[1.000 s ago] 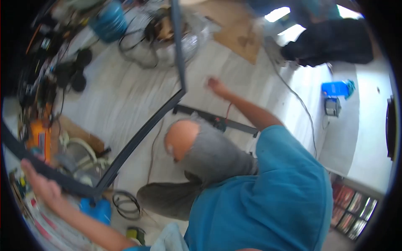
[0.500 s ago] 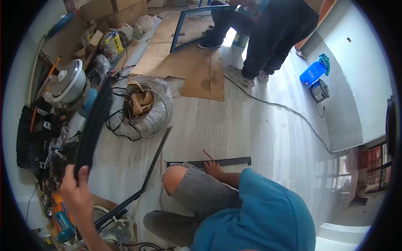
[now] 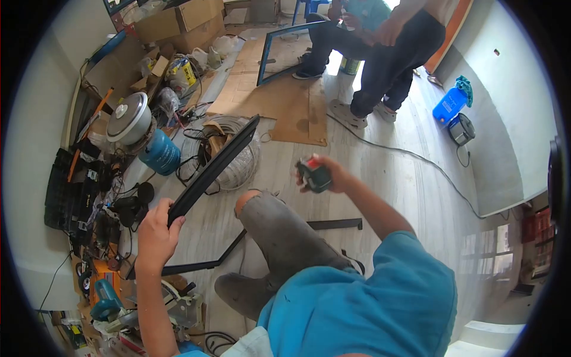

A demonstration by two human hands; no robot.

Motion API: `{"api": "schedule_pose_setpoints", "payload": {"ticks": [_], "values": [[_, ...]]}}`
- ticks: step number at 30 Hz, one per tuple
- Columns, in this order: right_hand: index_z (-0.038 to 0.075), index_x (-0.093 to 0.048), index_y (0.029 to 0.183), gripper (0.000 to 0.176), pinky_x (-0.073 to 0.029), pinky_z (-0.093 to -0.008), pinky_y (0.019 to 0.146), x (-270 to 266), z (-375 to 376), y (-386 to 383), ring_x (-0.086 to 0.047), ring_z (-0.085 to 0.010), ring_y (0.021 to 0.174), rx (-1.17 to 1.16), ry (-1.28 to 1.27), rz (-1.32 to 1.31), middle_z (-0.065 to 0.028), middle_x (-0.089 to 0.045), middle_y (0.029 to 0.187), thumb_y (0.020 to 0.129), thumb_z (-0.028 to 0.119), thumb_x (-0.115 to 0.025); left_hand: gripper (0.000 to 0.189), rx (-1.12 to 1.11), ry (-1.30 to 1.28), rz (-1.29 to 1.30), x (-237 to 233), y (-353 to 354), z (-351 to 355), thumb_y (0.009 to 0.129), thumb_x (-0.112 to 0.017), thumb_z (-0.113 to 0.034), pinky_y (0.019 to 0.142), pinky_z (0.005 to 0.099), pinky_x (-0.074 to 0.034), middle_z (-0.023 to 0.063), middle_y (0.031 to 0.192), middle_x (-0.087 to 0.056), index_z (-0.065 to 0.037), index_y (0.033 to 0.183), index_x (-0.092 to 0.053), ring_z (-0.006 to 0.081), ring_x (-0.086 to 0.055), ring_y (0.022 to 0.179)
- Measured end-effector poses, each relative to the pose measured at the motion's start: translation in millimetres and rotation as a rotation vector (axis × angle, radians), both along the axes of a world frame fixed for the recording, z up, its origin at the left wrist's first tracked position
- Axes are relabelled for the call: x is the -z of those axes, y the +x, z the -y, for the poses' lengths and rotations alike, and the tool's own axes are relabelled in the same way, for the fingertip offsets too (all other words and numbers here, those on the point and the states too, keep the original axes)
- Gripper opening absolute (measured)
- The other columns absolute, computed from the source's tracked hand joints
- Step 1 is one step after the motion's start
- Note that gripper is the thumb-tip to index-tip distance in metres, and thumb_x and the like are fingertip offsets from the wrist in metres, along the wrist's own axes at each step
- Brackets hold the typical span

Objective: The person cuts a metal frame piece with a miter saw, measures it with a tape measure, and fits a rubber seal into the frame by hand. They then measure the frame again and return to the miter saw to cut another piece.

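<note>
My left hand (image 3: 159,233) is closed round the lower end of a long black frame bar (image 3: 211,172), which slants up and to the right over a wrapped coil of cable. Held up above the floor, my right hand (image 3: 328,174) grips a small dark green and red object, perhaps a tape measure (image 3: 315,176). Beyond my bent knee, a second black bar (image 3: 336,224) lies on the floor. A bent black bar (image 3: 229,253) passes to the left of my legs.
Tools, a white lidded pot (image 3: 129,119) and a blue container (image 3: 160,153) crowd the left side. Cardboard (image 3: 297,113) covers the floor ahead, near two people (image 3: 380,65). A cable (image 3: 410,153) crosses the floor towards the right wall.
My right hand has risen from the bar on the floor and now holds the small green and red object. My left hand has moved right, and its bar now tilts further right.
</note>
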State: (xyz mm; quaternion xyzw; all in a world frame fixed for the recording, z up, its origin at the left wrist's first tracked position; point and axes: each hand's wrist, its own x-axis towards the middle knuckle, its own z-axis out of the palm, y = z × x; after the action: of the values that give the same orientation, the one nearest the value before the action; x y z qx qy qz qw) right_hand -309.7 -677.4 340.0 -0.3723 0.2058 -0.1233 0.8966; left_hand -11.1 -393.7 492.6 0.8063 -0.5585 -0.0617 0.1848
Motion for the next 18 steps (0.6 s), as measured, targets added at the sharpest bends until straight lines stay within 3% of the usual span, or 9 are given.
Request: {"api": "schedule_pose_setpoints", "payload": {"ticks": [1, 5, 8, 10, 12, 14, 15, 18], "values": [[0.0, -0.054, 0.115, 0.051, -0.053, -0.0442, 0.082, -31.0, -2.0, 5.8, -0.065, -0.0268, 0.091, -0.084, -0.055, 0.118, -0.0173, -0.062, 0.106, 0.084, 0.04, -0.054, 0.034, 0.012, 0.029, 0.001, -3.0, 2.5, -9.8, 0.08, -0.066, -0.015, 0.077, 0.0429, -0.046, 0.0212, 0.095, -0.061, -0.004, 0.108, -0.051, 0.0405, -0.058, 0.092], [-0.002, -0.053, 0.116, 0.058, -0.052, -0.0382, 0.078, -118.3, -35.5, 41.8, -0.064, -0.0226, 0.088, -0.61, -0.364, 0.245, -0.0155, -0.062, 0.102, 0.079, 0.042, -0.063, 0.037, -0.048, 0.061, 0.079, -2.2, 12.6, -48.1, 0.079, -0.067, -0.012, 0.08, 0.0428, -0.045, 0.0167, 0.1, -0.06, -0.006, 0.111, -0.052, 0.0375, -0.057, 0.096], [-0.003, -0.057, 0.108, 0.053, -0.049, -0.0303, 0.071, -124.0, -78.7, 92.9, -0.061, -0.0176, 0.081, -0.801, -0.812, 0.301, -0.0143, -0.063, 0.099, 0.08, 0.041, -0.066, 0.038, -0.166, -0.027, -0.022, -1.9, 6.4, -66.9, 0.078, -0.066, -0.01, 0.083, 0.0427, -0.044, 0.0159, 0.099, -0.061, -0.006, 0.113, -0.052, 0.0373, -0.056, 0.097], [-0.004, -0.057, 0.102, 0.053, -0.048, -0.0306, 0.07, -118.3, -107.8, 128.3, -0.061, -0.0168, 0.082, -0.976, -0.838, 0.224, -0.0126, -0.064, 0.092, 0.076, 0.041, -0.07, 0.03, -0.139, -0.105, 0.019, 4.4, 3.9, -80.7, 0.081, -0.065, -0.011, 0.086, 0.042, -0.043, 0.0153, 0.105, -0.062, -0.005, 0.108, -0.055, 0.036, -0.057, 0.099], [-0.002, -0.053, 0.101, 0.053, -0.046, -0.0302, 0.071, -122.9, -131.8, 155.9, -0.057, -0.0162, 0.083, -1.024, -0.909, 0.171, -0.008, -0.061, 0.088, 0.075, 0.041, -0.071, 0.022, -0.102, -0.18, -0.017, 13.1, 3.8, -95.1, 0.083, -0.063, -0.013, 0.089, 0.0412, -0.042, 0.0143, 0.111, -0.062, -0.004, 0.103, -0.058, 0.0342, -0.057, 0.101], [-0.004, -0.051, 0.102, 0.061, -0.048, -0.0315, 0.069, -112.3, -154.9, 182.8, -0.061, -0.0226, 0.083, -0.842, -1.064, 0.247, -0.0125, -0.062, 0.089, 0.071, 0.043, -0.074, 0.014, -0.046, -0.263, -0.132, 22.5, 5.5, -103.5, 0.086, -0.061, -0.014, 0.093, 0.0401, -0.04, 0.0131, 0.117, -0.062, -0.004, 0.097, -0.06, 0.0319, -0.056, 0.105], [-0.005, -0.05, 0.102, 0.064, -0.049, -0.0321, 0.069, -111.9, -165.1, 190.2, -0.062, -0.0244, 0.083, -0.845, -1.092, 0.222, -0.014, -0.062, 0.088, 0.069, 0.044, -0.074, 0.021, -0.079, -0.252, -0.15, 25.0, 3.3, -106.8, 0.091, -0.057, -0.022, 0.096, 0.0381, -0.038, 0.0118, 0.125, -0.058, -0.002, 0.092, -0.063, 0.0289, -0.054, 0.109], [-0.008, -0.045, 0.103, 0.074, -0.05, -0.0337, 0.069, -131.1, -186.8, 200.4, -0.063, -0.0286, 0.084, -0.82, -1.172, 0.201, -0.0178, -0.061, 0.088, 0.066, 0.047, -0.076, 0.028, -0.059, -0.303, -0.282, 26.5, -5.9, -110.2, 0.094, -0.054, -0.028, 0.097, 0.0365, -0.036, 0.0106, 0.122, -0.058, -0.001, 0.097, -0.062, 0.0279, -0.053, 0.109]]}}
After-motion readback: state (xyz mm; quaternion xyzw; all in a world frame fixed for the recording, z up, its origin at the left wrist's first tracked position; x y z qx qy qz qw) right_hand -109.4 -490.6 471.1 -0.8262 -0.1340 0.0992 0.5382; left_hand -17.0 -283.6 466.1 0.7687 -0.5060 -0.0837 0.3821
